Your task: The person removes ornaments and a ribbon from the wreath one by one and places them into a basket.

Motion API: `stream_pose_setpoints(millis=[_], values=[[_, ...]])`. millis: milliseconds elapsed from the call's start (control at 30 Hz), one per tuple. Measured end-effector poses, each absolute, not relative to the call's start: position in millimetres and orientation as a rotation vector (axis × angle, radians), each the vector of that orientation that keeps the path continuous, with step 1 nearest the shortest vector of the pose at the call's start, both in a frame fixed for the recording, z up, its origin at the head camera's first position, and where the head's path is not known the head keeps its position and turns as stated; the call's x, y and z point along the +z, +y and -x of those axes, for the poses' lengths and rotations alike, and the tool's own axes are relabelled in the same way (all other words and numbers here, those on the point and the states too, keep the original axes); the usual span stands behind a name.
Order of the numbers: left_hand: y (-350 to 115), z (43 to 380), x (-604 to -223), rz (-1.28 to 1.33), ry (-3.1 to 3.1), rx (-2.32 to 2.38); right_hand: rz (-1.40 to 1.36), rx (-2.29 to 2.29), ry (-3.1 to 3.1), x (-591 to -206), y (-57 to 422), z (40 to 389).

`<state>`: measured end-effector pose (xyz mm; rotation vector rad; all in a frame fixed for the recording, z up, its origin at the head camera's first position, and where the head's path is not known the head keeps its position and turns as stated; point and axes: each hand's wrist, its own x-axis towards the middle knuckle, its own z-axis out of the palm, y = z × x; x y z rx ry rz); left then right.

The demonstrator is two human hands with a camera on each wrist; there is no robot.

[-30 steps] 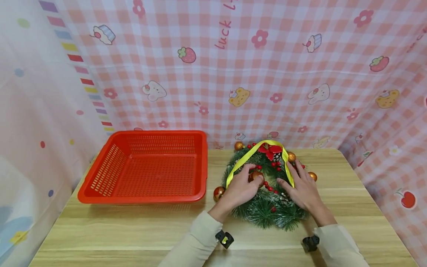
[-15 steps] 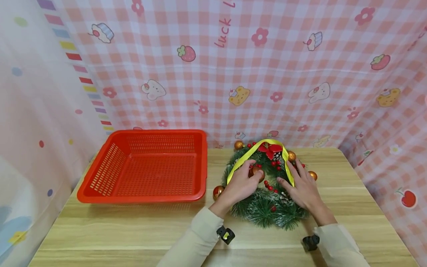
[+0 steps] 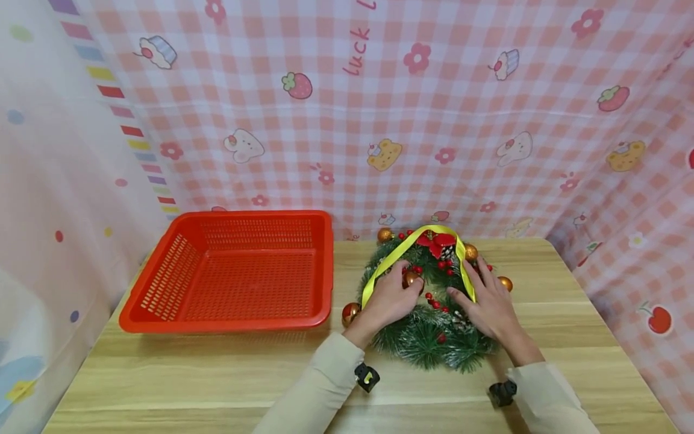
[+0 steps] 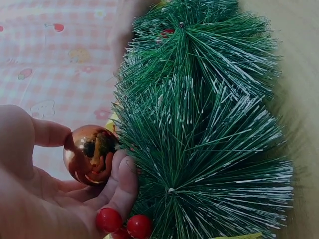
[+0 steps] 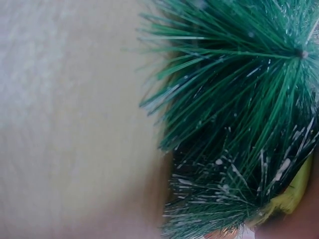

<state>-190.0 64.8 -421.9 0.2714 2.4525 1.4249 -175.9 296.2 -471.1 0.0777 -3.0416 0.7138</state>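
A green Christmas wreath [image 3: 428,349] with frosted needle tips lies on the table. A yellow ribbon [image 3: 391,258] loops over its back, near a red flower [image 3: 435,242]. My left hand [image 3: 391,300] reaches over the wreath's left side and holds a shiny copper-coloured bauble [image 4: 89,154] between thumb and fingers. Red berries [image 4: 138,226] sit by those fingertips in the left wrist view. On the wreath's right side rests my right hand [image 3: 492,306], fingers extended beside the ribbon. Only needles and a bit of ribbon [image 5: 294,191] show in the right wrist view.
A red plastic basket [image 3: 325,271] with perforated walls stands left of the wreath on the wooden table [image 3: 217,380]. More baubles stick out at the wreath's edge, one [image 3: 350,313] at left and one [image 3: 505,283] at right. A checked curtain [image 3: 303,132] hangs behind.
The head view has shifted slightly, so the whole scene sits a little further left. Both hands stay at nearly the same spots on the wreath, the left still holding the bauble.
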Motion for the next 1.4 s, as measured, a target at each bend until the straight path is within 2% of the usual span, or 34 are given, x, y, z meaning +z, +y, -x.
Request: stream_pose_setpoints(millis=[467, 1000, 1400], values=[[76.0, 193.0, -420.3, -0.279, 2.710, 1.174, -0.096, 0.725, -3.032, -471.1, 295.3, 174.3], [66.6, 193.9, -411.8, -0.237, 2.650, 1.506, -0.097, 0.731, -3.031, -470.6, 296.2, 174.7], [42.6, 183.8, -397.4, -0.372, 2.552, 1.676, -0.106, 0.732, -3.028, -470.3, 295.6, 173.3]])
